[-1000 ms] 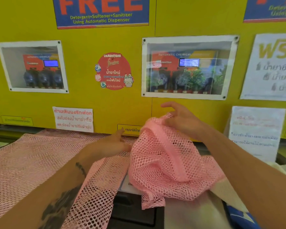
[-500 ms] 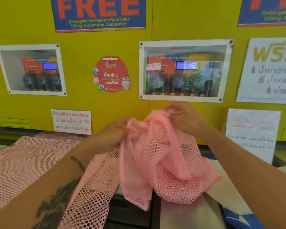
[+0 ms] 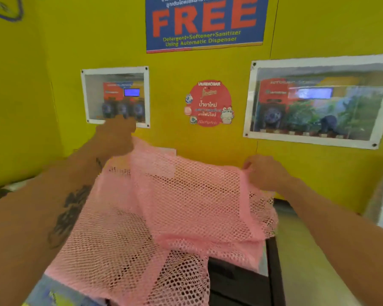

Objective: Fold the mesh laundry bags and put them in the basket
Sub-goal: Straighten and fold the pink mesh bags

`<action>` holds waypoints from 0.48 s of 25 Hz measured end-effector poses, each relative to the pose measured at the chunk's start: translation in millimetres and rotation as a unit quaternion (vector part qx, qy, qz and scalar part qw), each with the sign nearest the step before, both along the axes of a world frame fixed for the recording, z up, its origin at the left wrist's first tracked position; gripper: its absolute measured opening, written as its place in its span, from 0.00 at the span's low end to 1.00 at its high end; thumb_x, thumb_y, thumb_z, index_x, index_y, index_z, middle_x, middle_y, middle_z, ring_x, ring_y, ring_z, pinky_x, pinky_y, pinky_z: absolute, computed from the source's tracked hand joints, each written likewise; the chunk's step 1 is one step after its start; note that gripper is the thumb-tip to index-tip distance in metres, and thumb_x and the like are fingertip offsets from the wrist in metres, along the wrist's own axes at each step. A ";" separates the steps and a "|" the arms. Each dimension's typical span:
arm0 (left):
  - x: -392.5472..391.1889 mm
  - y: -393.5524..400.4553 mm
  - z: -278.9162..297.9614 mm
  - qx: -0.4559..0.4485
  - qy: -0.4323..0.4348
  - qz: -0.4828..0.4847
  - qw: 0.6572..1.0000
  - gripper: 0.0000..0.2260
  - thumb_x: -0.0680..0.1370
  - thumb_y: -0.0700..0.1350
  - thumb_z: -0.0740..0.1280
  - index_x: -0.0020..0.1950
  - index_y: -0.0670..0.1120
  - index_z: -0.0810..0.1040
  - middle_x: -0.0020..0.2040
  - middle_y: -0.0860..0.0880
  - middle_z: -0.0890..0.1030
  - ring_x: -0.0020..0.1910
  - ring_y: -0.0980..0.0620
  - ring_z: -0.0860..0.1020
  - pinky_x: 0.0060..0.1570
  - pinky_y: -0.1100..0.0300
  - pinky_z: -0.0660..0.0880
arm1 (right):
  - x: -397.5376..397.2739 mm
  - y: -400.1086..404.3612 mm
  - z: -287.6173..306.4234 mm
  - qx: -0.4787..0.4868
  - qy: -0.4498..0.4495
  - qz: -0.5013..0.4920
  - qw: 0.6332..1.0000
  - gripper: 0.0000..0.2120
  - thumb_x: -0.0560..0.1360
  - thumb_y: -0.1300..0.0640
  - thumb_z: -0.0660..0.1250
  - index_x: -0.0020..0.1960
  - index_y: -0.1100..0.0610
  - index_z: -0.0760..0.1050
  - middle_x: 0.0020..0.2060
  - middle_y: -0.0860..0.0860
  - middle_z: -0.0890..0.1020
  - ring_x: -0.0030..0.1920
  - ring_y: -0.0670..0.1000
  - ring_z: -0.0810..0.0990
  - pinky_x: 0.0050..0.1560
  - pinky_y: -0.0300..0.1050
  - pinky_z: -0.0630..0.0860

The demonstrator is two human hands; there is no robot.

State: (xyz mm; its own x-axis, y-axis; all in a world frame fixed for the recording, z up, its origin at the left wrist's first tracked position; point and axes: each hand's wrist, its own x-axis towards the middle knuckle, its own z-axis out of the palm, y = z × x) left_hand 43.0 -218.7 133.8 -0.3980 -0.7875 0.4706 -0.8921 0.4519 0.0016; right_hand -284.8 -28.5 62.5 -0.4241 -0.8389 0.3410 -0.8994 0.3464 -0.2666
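Nearest, at 6 o'clock: more pink mesh (image 3: 119, 250) lies heaped under the held bag, and a dark machine panel (image 3: 237, 281) shows at 5 o'clock. No basket in view — cannot tell where it sits.

Middle: the mesh bag (image 3: 186, 195) is lifted and stretched between both hands, its lower half draped onto the heap. Right hand (image 3: 266, 171) at 3 o'clock — fingers curled, pinching the top right corner. Left hand (image 3: 116, 138) at 10 o'clock, blurred; it holds the top left corner, fingers seem closed round the edge, the exact grip unclear.

Far: the yellow wall (image 3: 175, 140), a small window (image 3: 115, 97) at 11 o'clock, a round red sticker (image 3: 208, 103) at 12, a larger window (image 3: 318, 100) at 2.

Risks, as I judge them:
- open weave snags on the heap below, so lifting one bag drags others along
- one corner slips from a light pinch — the bag collapses, the fold must restart
- corners uneven, left higher than right, giving a skewed fold
- hem catches the panel edge
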 end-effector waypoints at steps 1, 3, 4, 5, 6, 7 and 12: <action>-2.5 -0.9 -23.2 -0.020 -0.017 0.011 1.000 0.18 0.74 0.41 0.67 0.63 0.44 0.71 0.60 0.40 0.73 0.59 0.37 0.75 0.51 0.46 0.74 | 2.3 -6.8 -11.1 0.004 0.007 -0.018 1.000 0.07 0.75 0.58 0.64 0.50 0.49 0.78 0.54 0.51 0.82 0.51 0.54 0.78 0.49 0.50 0.76; -9.7 -1.1 -58.0 -0.032 -0.052 0.018 0.998 0.16 0.75 0.46 0.68 0.61 0.45 0.71 0.56 0.42 0.75 0.55 0.40 0.77 0.46 0.49 0.73 | 1.9 -15.5 -21.4 0.031 0.022 -0.046 0.998 0.11 0.74 0.60 0.64 0.54 0.51 0.77 0.56 0.53 0.81 0.54 0.57 0.78 0.53 0.52 0.77; -12.6 -1.4 -65.1 -0.024 -0.049 0.022 0.998 0.15 0.76 0.49 0.67 0.60 0.45 0.72 0.55 0.43 0.76 0.54 0.41 0.78 0.45 0.50 0.73 | 0.2 -18.4 -20.7 0.036 0.022 -0.052 0.998 0.13 0.73 0.61 0.65 0.56 0.52 0.77 0.57 0.54 0.80 0.56 0.58 0.78 0.54 0.52 0.76; -12.0 -5.5 -67.0 -0.003 -0.020 0.027 0.999 0.15 0.77 0.51 0.66 0.60 0.45 0.74 0.55 0.43 0.78 0.53 0.41 0.78 0.45 0.51 0.74 | -0.8 -21.4 -18.8 0.028 0.014 -0.053 0.998 0.14 0.73 0.62 0.65 0.56 0.52 0.77 0.58 0.55 0.80 0.56 0.58 0.78 0.52 0.51 0.76; -9.8 -10.5 -63.0 0.024 0.039 0.029 0.999 0.16 0.78 0.53 0.65 0.60 0.43 0.75 0.57 0.41 0.79 0.54 0.40 0.78 0.46 0.51 0.74 | -1.2 -24.2 -16.0 0.007 0.003 -0.055 0.998 0.13 0.72 0.63 0.66 0.55 0.53 0.78 0.57 0.55 0.80 0.55 0.58 0.78 0.49 0.50 0.75; -6.1 -17.6 -58.3 0.054 0.113 0.026 0.992 0.18 0.79 0.53 0.64 0.61 0.40 0.74 0.59 0.39 0.78 0.56 0.38 0.77 0.48 0.50 0.74 | 1.0 -26.2 -13.6 -0.016 -0.004 -0.061 0.998 0.11 0.72 0.64 0.66 0.52 0.53 0.77 0.55 0.55 0.81 0.52 0.57 0.78 0.46 0.49 0.74; -6.4 -12.5 -71.2 0.230 0.100 -0.124 0.960 0.10 0.80 0.47 0.64 0.58 0.45 0.70 0.60 0.45 0.71 0.55 0.45 0.73 0.42 0.58 0.70 | 21.6 -23.6 -13.7 -0.017 0.034 -0.107 0.994 0.07 0.72 0.63 0.66 0.48 0.54 0.75 0.47 0.53 0.79 0.46 0.55 0.76 0.41 0.47 0.73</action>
